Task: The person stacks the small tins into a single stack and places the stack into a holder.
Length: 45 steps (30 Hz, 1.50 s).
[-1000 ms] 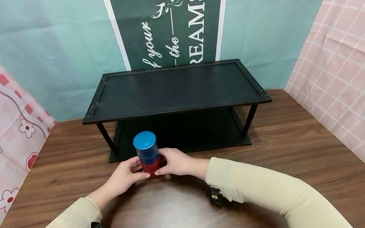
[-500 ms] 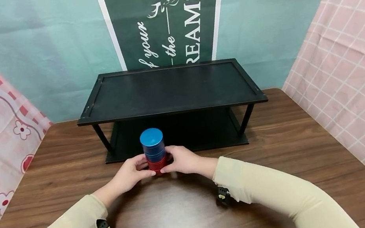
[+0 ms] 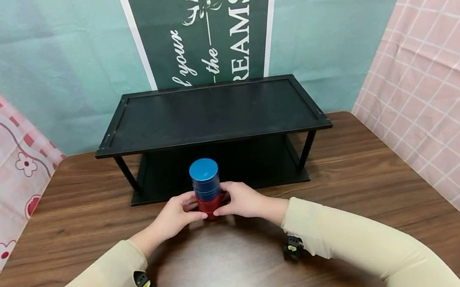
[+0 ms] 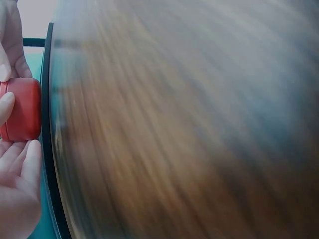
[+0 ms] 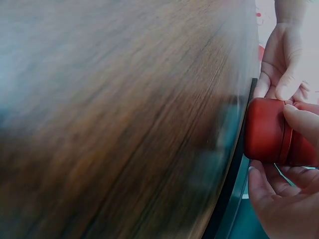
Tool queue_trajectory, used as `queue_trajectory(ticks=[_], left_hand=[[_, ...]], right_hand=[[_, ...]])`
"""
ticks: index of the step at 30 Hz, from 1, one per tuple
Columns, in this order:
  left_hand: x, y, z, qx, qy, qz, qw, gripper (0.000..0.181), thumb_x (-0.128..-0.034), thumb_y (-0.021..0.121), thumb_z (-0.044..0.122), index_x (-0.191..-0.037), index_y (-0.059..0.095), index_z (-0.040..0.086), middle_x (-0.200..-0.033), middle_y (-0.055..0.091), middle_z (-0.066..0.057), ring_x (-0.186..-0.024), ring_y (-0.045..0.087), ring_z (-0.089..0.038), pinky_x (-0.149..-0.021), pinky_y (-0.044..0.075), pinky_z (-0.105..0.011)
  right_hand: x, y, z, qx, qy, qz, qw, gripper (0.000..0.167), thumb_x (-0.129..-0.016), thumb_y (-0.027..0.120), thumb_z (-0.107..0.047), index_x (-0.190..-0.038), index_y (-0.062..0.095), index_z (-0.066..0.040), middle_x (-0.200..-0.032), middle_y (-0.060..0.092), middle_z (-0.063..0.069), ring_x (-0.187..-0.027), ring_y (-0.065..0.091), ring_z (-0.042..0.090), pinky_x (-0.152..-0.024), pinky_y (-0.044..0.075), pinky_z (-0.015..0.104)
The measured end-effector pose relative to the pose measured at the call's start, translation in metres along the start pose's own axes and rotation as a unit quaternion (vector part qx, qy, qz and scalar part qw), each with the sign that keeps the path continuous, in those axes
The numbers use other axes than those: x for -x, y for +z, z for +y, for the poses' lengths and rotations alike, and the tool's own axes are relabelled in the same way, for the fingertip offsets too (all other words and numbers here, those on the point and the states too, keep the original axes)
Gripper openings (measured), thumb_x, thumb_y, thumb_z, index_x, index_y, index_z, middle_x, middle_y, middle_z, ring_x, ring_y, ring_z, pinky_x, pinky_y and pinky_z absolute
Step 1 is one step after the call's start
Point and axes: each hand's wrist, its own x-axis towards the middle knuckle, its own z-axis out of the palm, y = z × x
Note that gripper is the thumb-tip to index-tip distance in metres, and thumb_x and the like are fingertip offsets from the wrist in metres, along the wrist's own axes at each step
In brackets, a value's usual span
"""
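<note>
A blue round tin with a bright flat lid stands upright on top of a red round tin. From the left side my left hand grips the red tin, its thumb on the front and its fingers round the side. My right hand holds the same tin from the right, with its thumb close to the other thumb. Both wrist views show the red tin between the two hands; the blue tin is out of sight there. Whether the red tin touches the table cannot be told.
Just behind the hands stands a black two-tier shelf with an upper board and a lower board. The wooden table spreads around it. Patterned cloths hang at the back and both sides.
Both hands have moved right together with the stacked tins, from near the shelf's left post toward its middle. The grip looks the same, and the head view has shifted slightly.
</note>
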Motion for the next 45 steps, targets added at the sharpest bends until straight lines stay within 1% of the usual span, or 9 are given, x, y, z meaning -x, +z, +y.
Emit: queue_trajectory(ticks=[10, 16, 22, 30, 40, 45], left_hand=[[-0.007, 0.013, 0.004, 0.01, 0.006, -0.011, 0.9999, 0.051, -0.085, 0.068, 0.008, -0.129, 0.047, -0.007, -0.127, 0.053, -0.023, -0.115, 0.054, -0.033, -0.095, 0.043, -0.042], [-0.011, 0.018, 0.007, 0.004, 0.01, -0.021, 0.9997, 0.051, -0.0853, 0.068, 0.009, -0.13, 0.047, -0.006, -0.128, 0.053, -0.021, -0.115, 0.053, -0.032, -0.096, 0.043, -0.042], [-0.018, 0.023, 0.01, 0.007, 0.008, -0.022, 0.9997, 0.051, -0.0847, 0.069, 0.009, -0.129, 0.048, -0.005, -0.128, 0.053, -0.021, -0.115, 0.053, -0.032, -0.096, 0.042, -0.042], [-0.026, 0.029, 0.014, 0.01, 0.009, -0.026, 0.9996, 0.051, -0.0848, 0.068, 0.009, -0.129, 0.048, -0.005, -0.128, 0.054, -0.02, -0.115, 0.054, -0.031, -0.097, 0.042, -0.041], [-0.033, 0.035, 0.015, 0.015, 0.004, -0.03, 0.9994, 0.05, -0.0851, 0.068, 0.009, -0.129, 0.049, -0.005, -0.128, 0.053, -0.019, -0.116, 0.053, -0.03, -0.097, 0.041, -0.042], [-0.035, 0.036, 0.019, 0.013, 0.009, -0.03, 0.9994, 0.05, -0.0848, 0.069, 0.009, -0.129, 0.049, -0.005, -0.128, 0.054, -0.02, -0.115, 0.054, -0.03, -0.097, 0.042, -0.042]], right_hand=[[0.015, -0.006, 0.006, 0.01, 0.009, 0.015, 0.9998, 0.045, -0.079, 0.076, -0.019, -0.117, 0.057, -0.004, -0.108, 0.064, 0.008, -0.095, 0.061, 0.018, -0.084, 0.05, 0.033], [0.022, -0.008, 0.011, 0.006, 0.008, 0.026, 0.9996, 0.043, -0.079, 0.076, -0.019, -0.115, 0.058, -0.005, -0.106, 0.064, 0.006, -0.092, 0.061, 0.016, -0.08, 0.051, 0.031], [0.029, -0.013, 0.015, -0.001, 0.002, 0.036, 0.9994, 0.043, -0.079, 0.076, -0.019, -0.116, 0.058, -0.005, -0.107, 0.064, 0.006, -0.093, 0.061, 0.017, -0.082, 0.051, 0.034], [0.034, -0.019, 0.021, 0.0, 0.009, 0.041, 0.9991, 0.044, -0.079, 0.076, -0.019, -0.117, 0.058, -0.005, -0.108, 0.064, 0.007, -0.093, 0.062, 0.017, -0.083, 0.051, 0.033], [0.041, -0.024, 0.024, -0.009, 0.011, 0.044, 0.9989, 0.045, -0.08, 0.075, -0.019, -0.119, 0.057, -0.004, -0.111, 0.063, 0.008, -0.097, 0.062, 0.02, -0.085, 0.05, 0.036], [0.043, -0.026, 0.024, -0.015, 0.013, 0.046, 0.9987, 0.045, -0.081, 0.074, -0.02, -0.119, 0.056, -0.005, -0.112, 0.063, 0.008, -0.098, 0.062, 0.02, -0.085, 0.05, 0.036]])
